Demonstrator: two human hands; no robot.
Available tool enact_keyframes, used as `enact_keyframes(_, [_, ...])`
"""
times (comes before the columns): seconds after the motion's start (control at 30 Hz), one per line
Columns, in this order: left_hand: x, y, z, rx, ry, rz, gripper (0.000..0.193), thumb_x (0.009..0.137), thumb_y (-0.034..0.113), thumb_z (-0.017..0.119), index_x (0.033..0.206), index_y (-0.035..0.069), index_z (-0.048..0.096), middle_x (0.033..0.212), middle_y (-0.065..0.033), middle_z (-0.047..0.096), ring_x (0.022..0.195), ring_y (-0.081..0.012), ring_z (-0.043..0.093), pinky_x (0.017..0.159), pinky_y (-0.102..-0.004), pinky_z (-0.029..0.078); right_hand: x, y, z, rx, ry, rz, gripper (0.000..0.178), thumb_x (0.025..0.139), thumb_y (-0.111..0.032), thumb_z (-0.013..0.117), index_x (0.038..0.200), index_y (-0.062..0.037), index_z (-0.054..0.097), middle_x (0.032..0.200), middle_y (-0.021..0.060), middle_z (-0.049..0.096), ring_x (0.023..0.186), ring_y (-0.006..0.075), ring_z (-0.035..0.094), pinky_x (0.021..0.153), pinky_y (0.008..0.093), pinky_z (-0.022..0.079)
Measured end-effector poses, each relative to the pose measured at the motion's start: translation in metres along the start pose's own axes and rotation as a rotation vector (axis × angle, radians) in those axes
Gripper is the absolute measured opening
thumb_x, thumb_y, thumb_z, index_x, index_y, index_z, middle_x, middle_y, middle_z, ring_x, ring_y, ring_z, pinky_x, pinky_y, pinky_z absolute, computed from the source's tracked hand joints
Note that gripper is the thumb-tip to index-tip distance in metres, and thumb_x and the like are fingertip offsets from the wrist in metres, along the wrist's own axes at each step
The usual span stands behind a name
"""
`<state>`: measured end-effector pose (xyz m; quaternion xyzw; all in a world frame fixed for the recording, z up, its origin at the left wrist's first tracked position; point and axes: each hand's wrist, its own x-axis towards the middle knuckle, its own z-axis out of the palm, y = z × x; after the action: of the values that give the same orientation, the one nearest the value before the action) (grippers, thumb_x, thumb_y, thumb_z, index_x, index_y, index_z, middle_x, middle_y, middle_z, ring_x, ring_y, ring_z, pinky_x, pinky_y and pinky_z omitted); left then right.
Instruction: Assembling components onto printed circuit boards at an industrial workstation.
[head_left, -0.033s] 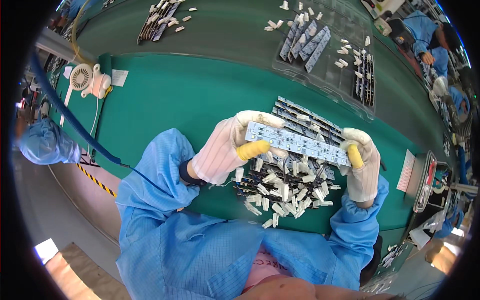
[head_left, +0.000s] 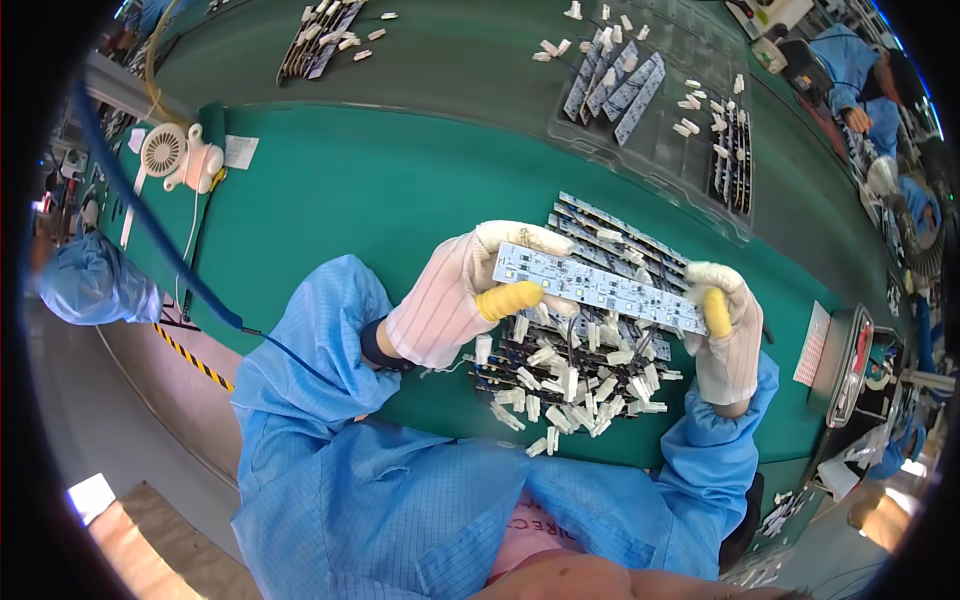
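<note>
Held LED circuit-board strip and its bearing to the two hands, head view. The white strip [head_left: 615, 292] lies right of centre in the frame, spanned between the hands, its component-bearing face toward the viewer. Its long axis runs from upper left to lower right, so the right end sits lower in the frame. The left hand [head_left: 447, 290], gloved, grasps the left end, its yellow-covered thumb [head_left: 508, 299] over the lower edge and its fingers along the upper edge. The right hand [head_left: 726, 325], likewise gloved, pinches the right end. Neither hand is nearer: both touch the strip, the left overlapping more of its length. Just below lies a heap of white wire connectors [head_left: 572, 385] among further strips; just above, a row of similar strips [head_left: 620, 238] slants roughly parallel on the green surface [head_left: 360, 190].
</note>
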<state>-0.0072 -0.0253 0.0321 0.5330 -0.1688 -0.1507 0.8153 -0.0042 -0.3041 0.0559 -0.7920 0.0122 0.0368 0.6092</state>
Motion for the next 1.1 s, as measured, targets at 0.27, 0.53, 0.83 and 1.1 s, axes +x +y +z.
enact_keyframes(0.27, [0.004,0.01,-0.008,0.405,0.179,-0.064,0.037,0.077,0.019,0.075,0.108,0.005,0.063,0.085,-0.0068,0.07,0.078,-0.0122,0.066,0.067,-0.0241,0.051,-0.002,0.004,0.001,0.466,-0.097,-0.1,0.048,0.091,-0.038,0.057,0.117,0.002,0.05,0.063,0.0,0.053,0.045,0.0022,0.042,0.042,0.0152,0.028])
enact_keyframes(0.53, [0.001,0.018,-0.013,0.766,0.092,0.092,0.042,0.074,0.004,0.075,0.113,-0.002,0.06,0.094,-0.0115,0.068,0.079,-0.0131,0.063,0.075,-0.0251,0.051,-0.003,0.009,-0.012,0.312,-0.012,-0.075,0.065,0.078,-0.049,0.07,0.118,-0.0009,0.051,0.081,-0.0003,0.055,0.047,-0.0007,0.041,0.042,0.0108,0.025])
enact_keyframes(0.83, [0.001,0.016,-0.017,0.558,0.065,-0.003,0.039,0.076,0.009,0.074,0.11,-0.004,0.061,0.088,-0.0066,0.065,0.081,-0.0142,0.063,0.073,-0.0245,0.049,-0.01,-0.002,-0.007,0.368,0.054,-0.033,0.057,0.08,-0.039,0.073,0.116,0.0006,0.051,0.08,0.0,0.056,0.047,-0.0005,0.041,0.044,0.0109,0.027])
enact_keyframes(1.1, [0.004,0.006,-0.016,0.403,0.181,0.133,0.037,0.075,0.014,0.074,0.108,0.001,0.064,0.085,-0.0063,0.068,0.077,-0.012,0.065,0.07,-0.0242,0.049,-0.014,0.0,-0.018,0.384,-0.094,-0.017,0.033,0.088,-0.017,0.064,0.113,0.0008,0.053,0.086,-0.0001,0.055,0.066,0.0037,0.05,0.059,0.0133,0.038])
